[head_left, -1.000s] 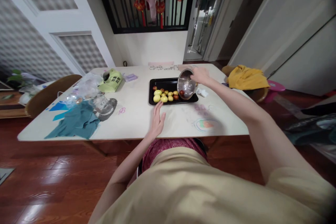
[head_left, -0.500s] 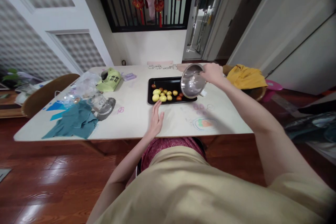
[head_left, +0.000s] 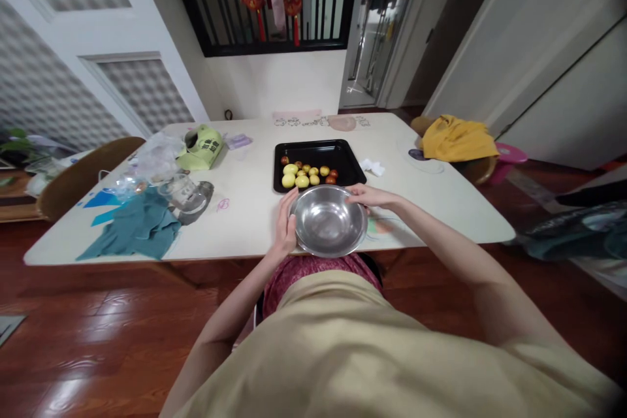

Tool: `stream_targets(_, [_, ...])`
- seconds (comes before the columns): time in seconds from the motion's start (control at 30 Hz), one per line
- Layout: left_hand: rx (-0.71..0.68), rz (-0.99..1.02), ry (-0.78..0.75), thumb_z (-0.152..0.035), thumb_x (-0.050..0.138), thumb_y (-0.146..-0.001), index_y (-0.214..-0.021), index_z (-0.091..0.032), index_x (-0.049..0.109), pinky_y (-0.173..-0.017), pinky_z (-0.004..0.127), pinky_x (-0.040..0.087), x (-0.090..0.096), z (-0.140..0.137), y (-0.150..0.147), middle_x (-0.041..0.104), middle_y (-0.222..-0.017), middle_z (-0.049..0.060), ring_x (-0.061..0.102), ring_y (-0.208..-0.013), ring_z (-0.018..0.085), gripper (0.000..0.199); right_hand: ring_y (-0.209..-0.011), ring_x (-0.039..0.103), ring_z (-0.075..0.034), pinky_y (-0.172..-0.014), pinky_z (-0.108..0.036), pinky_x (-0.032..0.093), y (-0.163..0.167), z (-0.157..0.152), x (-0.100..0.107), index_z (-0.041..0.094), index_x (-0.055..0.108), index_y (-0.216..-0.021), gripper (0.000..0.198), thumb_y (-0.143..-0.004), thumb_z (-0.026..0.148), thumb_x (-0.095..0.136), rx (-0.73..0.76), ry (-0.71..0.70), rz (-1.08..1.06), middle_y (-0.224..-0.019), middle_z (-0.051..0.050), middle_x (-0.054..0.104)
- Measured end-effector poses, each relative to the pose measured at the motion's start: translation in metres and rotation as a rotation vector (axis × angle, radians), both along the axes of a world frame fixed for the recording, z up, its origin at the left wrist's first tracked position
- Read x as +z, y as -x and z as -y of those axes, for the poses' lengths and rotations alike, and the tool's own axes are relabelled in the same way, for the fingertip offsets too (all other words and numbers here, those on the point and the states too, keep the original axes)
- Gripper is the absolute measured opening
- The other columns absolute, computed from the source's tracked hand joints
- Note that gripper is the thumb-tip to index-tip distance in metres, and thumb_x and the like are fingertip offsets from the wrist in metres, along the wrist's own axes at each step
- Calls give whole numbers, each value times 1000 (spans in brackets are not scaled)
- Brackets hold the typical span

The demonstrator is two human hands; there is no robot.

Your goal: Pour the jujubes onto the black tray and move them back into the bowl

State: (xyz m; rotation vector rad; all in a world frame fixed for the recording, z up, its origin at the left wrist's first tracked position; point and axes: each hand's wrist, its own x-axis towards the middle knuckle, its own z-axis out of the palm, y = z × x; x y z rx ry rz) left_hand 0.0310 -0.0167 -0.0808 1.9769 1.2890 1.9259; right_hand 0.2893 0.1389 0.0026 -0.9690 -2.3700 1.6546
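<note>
A shiny metal bowl point(head_left: 327, 225) is upright near the table's front edge, its inside bare. My right hand point(head_left: 365, 197) pinches its right rim, thumb on the inner side. At the left rim is my left hand point(head_left: 285, 222), its fingers long against the outside and its thumb at the rim. Just beyond the bowl lies a black baking tray point(head_left: 343, 153). Inside the tray are several pale yellow round fruits point(head_left: 290, 175), smaller yellow-brown ones point(head_left: 314, 179), and a few reddish-brown ones point(head_left: 332, 177), gathered at its left and front.
The white table point(head_left: 249, 209) carries a teal cloth point(head_left: 137, 225), a clear plastic container point(head_left: 183, 192), a green visor point(head_left: 203, 147) and plastic bags point(head_left: 159, 157) at left. Crumpled white tissue point(head_left: 373, 167) lies right of the tray. A yellow cloth point(head_left: 458, 138) hangs over a chair at right.
My right hand has brought the bowl from above the tray's right side down toward me and turned it upright. My left hand, beside the tray's front edge before, is now at the bowl's left rim.
</note>
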Motion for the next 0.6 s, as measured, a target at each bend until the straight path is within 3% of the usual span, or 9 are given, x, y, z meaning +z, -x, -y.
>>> stream_targets(0.1, [13, -14, 13, -57, 31, -113, -153, -25, 56, -125, 57, 44, 2, 2, 0, 61, -155, 14, 56, -147, 32, 57, -49, 53, -10, -48, -22, 43, 6, -5, -10, 16, 74, -94, 41, -87, 56, 74, 3, -77, 16, -61, 5, 61])
stream_targets(0.17, [10, -29, 25, -58, 31, -113, -152, -24, 57, -124, 57, 45, 3, 3, 0, 61, -155, 15, 56, -147, 32, 58, -50, 54, -12, -52, -24, 42, 10, -11, -13, 16, 73, -85, 46, -92, 61, 66, -58, -216, 60, -58, 3, 60])
stream_targets(0.27, [-13, -37, 22, -57, 32, -114, -149, -24, 59, -122, 57, 46, 4, 3, 1, 61, -155, 16, 56, -146, 31, 56, -61, 63, -16, -61, -26, 42, 20, -20, -12, 17, 78, -92, 43, -101, 54, 58, -274, -558, 130, -66, -1, 70])
stream_targets(0.37, [-22, -37, 49, -57, 32, -114, -148, -24, 61, -120, 56, 48, 3, 3, 2, 60, -155, 16, 56, -147, 32, 56, -84, 72, -21, -71, -28, 44, 34, -27, -10, 19, 80, -105, 27, -102, 38, 62, -412, -809, 210, -91, -6, 81])
stream_targets(0.47, [-13, -46, 83, -60, 30, -113, -147, -23, 61, -118, 55, 51, 3, 3, 2, 59, -155, 17, 56, -147, 32, 60, -99, 74, -25, -75, -30, 46, 52, -29, -12, 21, 80, -109, 22, -100, 36, 67, -375, -878, 286, -108, -8, 83])
stream_targets(0.6, [-6, -48, 72, -58, 31, -114, -144, -23, 63, -119, 55, 49, 3, 4, 2, 60, -153, 16, 57, -145, 31, 57, -105, 75, -29, -80, -33, 49, 71, -31, -15, 21, 80, -114, 29, -101, 44, 69, -384, -903, 397, -112, -12, 83])
